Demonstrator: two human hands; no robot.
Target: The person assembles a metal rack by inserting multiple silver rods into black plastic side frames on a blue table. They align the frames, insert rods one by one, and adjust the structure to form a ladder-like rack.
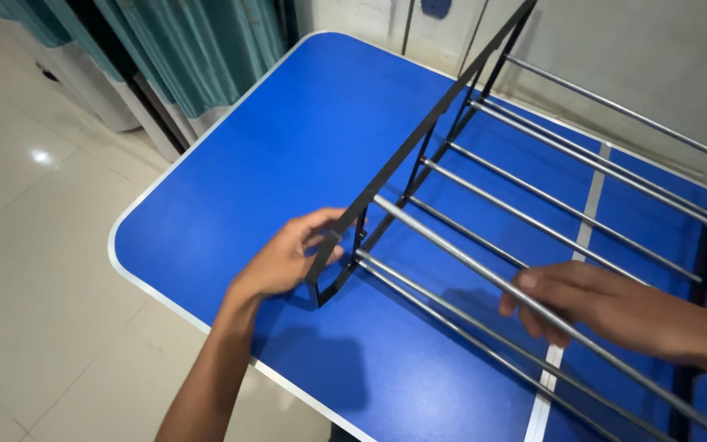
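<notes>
A metal rack lies on its side on a blue table [304, 139]. It has a black side frame [419, 135] and several silver rods [501, 205] running off to the right. My left hand [292, 255] grips the lower end of the black side frame near its corner. My right hand [591, 301] is curled around one of the silver rods, fingers over the top. A second black side frame [701, 270] shows at the right edge.
The blue table has a white rim [137, 278] and a pale seam [587, 225] across its top. Teal curtains [198, 41] hang at the upper left. A glossy tiled floor [34, 245] lies to the left, and a pale wall [640, 49] stands behind the table.
</notes>
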